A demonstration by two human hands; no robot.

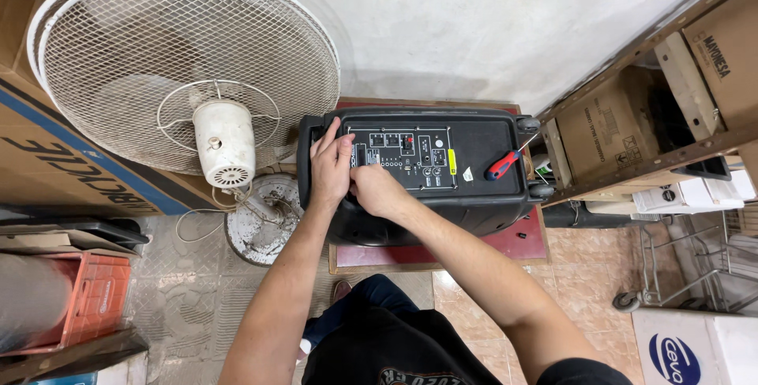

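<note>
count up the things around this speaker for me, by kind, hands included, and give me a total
Hands: 2, the left hand and right hand, both on the speaker's control panel
Black speaker: 1
Screwdriver, red and blue handle, lying on the speaker: 1
White pedestal fan: 1
Red crate: 1
Total: 6

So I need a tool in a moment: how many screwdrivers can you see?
1. A red-handled screwdriver lies on top of the black speaker, right of its control panel and clear of both hands. Others may be hidden on the shelves.
</note>
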